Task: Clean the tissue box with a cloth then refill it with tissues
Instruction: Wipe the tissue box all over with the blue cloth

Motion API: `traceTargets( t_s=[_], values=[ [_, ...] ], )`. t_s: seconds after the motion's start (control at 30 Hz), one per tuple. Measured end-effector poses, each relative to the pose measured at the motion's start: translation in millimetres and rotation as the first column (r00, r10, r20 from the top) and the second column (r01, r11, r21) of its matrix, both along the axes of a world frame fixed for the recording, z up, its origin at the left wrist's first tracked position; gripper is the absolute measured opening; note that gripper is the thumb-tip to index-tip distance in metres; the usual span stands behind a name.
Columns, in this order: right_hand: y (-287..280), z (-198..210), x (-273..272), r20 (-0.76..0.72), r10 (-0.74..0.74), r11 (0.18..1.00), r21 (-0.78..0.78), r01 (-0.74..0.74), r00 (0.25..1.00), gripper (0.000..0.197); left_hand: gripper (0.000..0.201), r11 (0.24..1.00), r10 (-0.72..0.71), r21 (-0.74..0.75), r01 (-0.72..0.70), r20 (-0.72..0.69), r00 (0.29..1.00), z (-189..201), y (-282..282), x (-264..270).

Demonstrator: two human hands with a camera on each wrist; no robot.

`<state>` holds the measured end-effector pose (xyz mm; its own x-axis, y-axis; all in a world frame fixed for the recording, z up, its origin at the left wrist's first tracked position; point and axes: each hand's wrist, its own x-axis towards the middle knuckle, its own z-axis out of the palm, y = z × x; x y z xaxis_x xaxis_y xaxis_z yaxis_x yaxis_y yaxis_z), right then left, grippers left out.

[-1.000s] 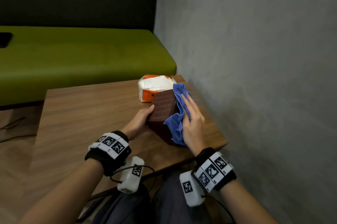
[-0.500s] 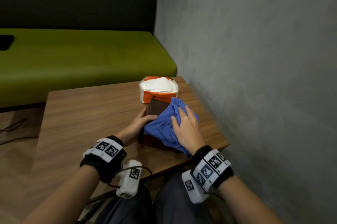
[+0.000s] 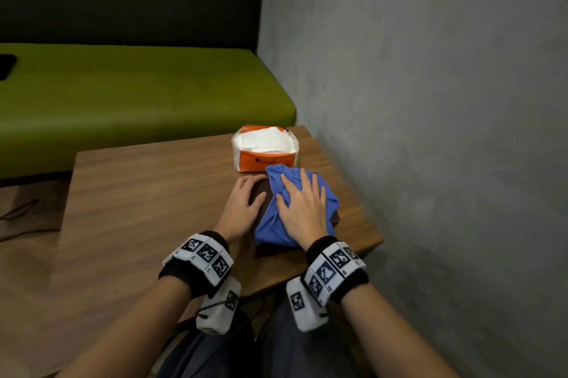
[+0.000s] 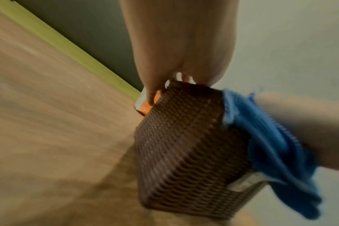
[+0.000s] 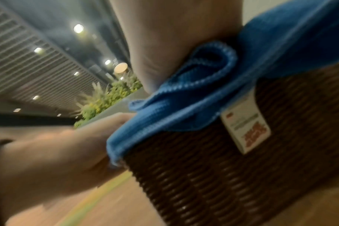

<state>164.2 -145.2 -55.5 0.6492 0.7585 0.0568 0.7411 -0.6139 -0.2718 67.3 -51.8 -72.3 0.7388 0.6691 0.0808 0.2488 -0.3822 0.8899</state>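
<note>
A brown woven tissue box lies on the wooden table, mostly covered by a blue cloth. My right hand lies flat on the cloth with straight fingers and presses it onto the box's top. My left hand grips the box's left side, fingers curled over its far edge. The left wrist view shows the box under my left hand, with the cloth draped on the right. In the right wrist view the cloth hangs over the box.
An opened orange and white tissue pack sits just behind the box. A grey wall runs close along the table's right edge. A green bench stands beyond the table. A white label is on the box's side.
The box stood tilted on an edge; now it lies lower on the table. My right hand and the cloth have moved from its right side onto its top.
</note>
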Motion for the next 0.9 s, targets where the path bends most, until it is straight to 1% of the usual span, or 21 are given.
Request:
traceTargets(
  t_s=[0.1, 0.13, 0.17, 0.2, 0.27, 0.3, 0.33, 0.4, 0.43, 0.47, 0.53, 0.6, 0.67, 0.7, 0.73, 0.8, 0.83, 0.87, 0.9],
  values=[
    [8, 0, 10, -0.046, -0.019, 0.988, 0.151, 0.026, 0.999, 0.044, 0.043, 0.991, 0.125, -0.054, -0.124, 0.010, 0.992, -3, -6, 6],
    [10, 2, 10, -0.061, -0.006, 0.981, 0.192, 0.018, 0.998, 0.043, 0.044, 0.984, 0.168, -0.067, -0.167, 0.020, 0.986, -5, -8, 8],
    [9, 2, 8, -0.075, 0.044, 0.977, 0.213, -0.027, 0.996, 0.042, 0.043, 0.977, 0.204, -0.074, -0.201, 0.029, 0.979, -6, -8, 9],
    [4, 2, 3, -0.084, 0.127, 0.972, 0.210, -0.107, 0.988, 0.042, 0.043, 0.971, 0.231, -0.066, -0.228, 0.045, 0.972, -7, -8, 11],
    [-12, -1, -1, -0.094, 0.296, 0.949, 0.141, -0.281, 0.951, 0.046, 0.041, 0.968, 0.248, -0.041, -0.246, 0.055, 0.967, -8, -4, 11],
    [-24, -1, 3, -0.085, 0.317, 0.945, 0.110, -0.308, 0.944, 0.048, 0.040, 0.971, 0.239, -0.025, -0.239, 0.045, 0.970, -8, -1, 10],
    [-32, -2, 12, -0.073, 0.278, 0.957, 0.100, -0.271, 0.958, 0.048, 0.039, 0.974, 0.227, -0.007, -0.227, 0.038, 0.973, -8, 0, 10],
    [-37, -1, 30, -0.055, 0.115, 0.984, 0.141, -0.107, 0.992, 0.046, 0.037, 0.976, 0.219, 0.006, -0.219, 0.029, 0.975, -8, -1, 12],
    [-34, -1, 32, -0.044, 0.070, 0.986, 0.156, -0.062, 0.997, 0.045, 0.036, 0.973, 0.230, 0.010, -0.230, 0.031, 0.973, -8, -3, 13],
    [-26, -1, 27, -0.038, 0.063, 0.986, 0.154, -0.057, 0.997, 0.046, 0.036, 0.969, 0.245, 0.011, -0.245, 0.039, 0.969, -8, -5, 15],
    [-10, -2, 3, -0.052, 0.142, 0.980, 0.150, -0.133, 0.989, 0.048, 0.035, 0.961, 0.277, -0.002, -0.278, 0.062, 0.959, -8, -7, 17],
    [-7, -7, -21, -0.068, 0.267, 0.955, 0.156, -0.254, 0.961, 0.051, 0.037, 0.958, 0.288, -0.021, -0.287, 0.061, 0.956, -9, -3, 15],
    [-20, -9, -23, -0.077, 0.361, 0.927, 0.137, -0.349, 0.929, 0.054, 0.038, 0.959, 0.284, -0.014, -0.284, 0.049, 0.957, -8, 0, 12],
    [-26, -8, -14, -0.087, 0.370, 0.925, 0.127, -0.358, 0.925, 0.054, 0.038, 0.958, 0.286, -0.001, -0.287, 0.050, 0.957, -8, 0, 12],
    [-30, -8, -2, -0.085, 0.345, 0.934, 0.125, -0.334, 0.935, 0.053, 0.037, 0.955, 0.296, 0.011, -0.297, 0.052, 0.954, -8, 0, 11],
    [-30, -11, 19, -0.049, 0.192, 0.971, 0.153, -0.182, 0.980, 0.051, 0.034, 0.945, 0.326, 0.015, -0.327, 0.050, 0.944, -9, -4, 13],
    [-24, -12, 20, -0.040, 0.104, 0.977, 0.191, -0.095, 0.994, 0.052, 0.033, 0.940, 0.340, 0.016, -0.341, 0.051, 0.939, -9, -6, 15],
    [-18, -11, 12, -0.051, 0.052, 0.973, 0.226, -0.039, 0.997, 0.052, 0.033, 0.935, 0.352, 0.021, -0.353, 0.048, 0.935, -10, -6, 16],
    [-11, -12, 1, -0.067, 0.061, 0.967, 0.251, -0.042, 0.996, 0.052, 0.033, 0.933, 0.358, 0.027, -0.360, 0.044, 0.933, -10, -5, 17]
  ],
)
